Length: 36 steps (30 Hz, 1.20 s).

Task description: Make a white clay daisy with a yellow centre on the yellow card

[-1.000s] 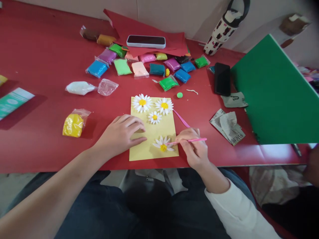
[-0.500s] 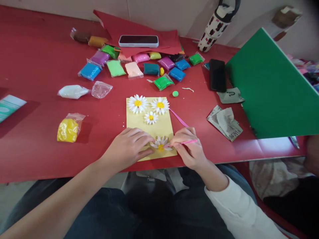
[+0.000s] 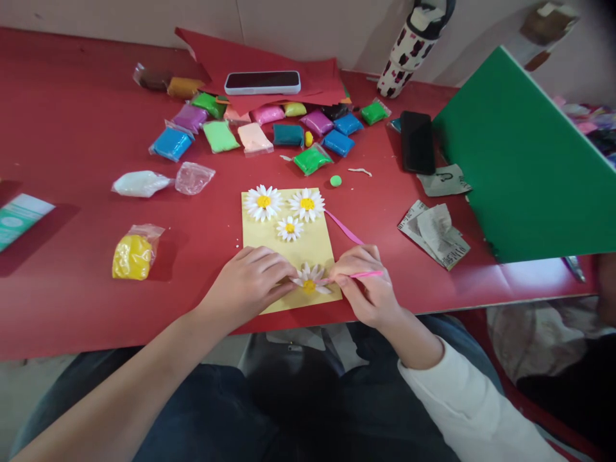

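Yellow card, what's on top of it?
The yellow card holds four white daisies with yellow centres. The left hand and right hand cover its lower part, so anything beneath them cannot be seen.

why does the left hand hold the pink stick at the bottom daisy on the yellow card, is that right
No, the head view shows the right hand, not the left hand, holding the pink stick at the bottom daisy on the yellow card.

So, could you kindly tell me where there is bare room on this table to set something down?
Bare red tabletop shows at the far left, beyond the white clay packet and yellow clay packet. A smaller patch lies between the yellow card and the crumpled newspaper. The back is crowded with coloured clay packets.
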Each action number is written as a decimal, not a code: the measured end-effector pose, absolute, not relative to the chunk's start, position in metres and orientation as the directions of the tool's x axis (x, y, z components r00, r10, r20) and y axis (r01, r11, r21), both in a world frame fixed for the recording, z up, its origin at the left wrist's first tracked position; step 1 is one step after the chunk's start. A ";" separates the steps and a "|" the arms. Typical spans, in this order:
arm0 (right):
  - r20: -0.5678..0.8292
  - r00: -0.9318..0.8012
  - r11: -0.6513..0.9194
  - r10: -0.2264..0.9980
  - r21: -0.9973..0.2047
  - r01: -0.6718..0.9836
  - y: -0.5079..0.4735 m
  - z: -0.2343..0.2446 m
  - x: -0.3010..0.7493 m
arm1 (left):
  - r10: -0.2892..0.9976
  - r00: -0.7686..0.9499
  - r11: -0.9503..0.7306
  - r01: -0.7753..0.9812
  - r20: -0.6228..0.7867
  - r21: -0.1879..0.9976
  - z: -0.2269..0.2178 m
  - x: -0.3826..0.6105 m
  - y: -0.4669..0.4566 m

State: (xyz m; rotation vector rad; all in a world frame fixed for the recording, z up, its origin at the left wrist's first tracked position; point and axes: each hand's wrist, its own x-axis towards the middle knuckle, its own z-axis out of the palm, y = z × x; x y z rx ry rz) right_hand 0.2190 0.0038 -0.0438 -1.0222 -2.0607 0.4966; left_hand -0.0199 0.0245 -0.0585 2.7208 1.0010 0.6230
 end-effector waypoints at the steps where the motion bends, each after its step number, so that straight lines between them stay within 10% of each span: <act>1: 0.452 -0.393 0.599 0.801 -0.621 0.506 0.004 -0.044 0.219 | 0.649 0.690 -0.760 0.575 0.319 0.303 -0.058 -0.020 0.024; 36: 0.466 -0.420 0.626 0.779 -0.617 0.476 0.005 -0.043 0.219 | 0.655 0.688 -0.755 0.581 0.314 0.304 -0.056 -0.018 0.024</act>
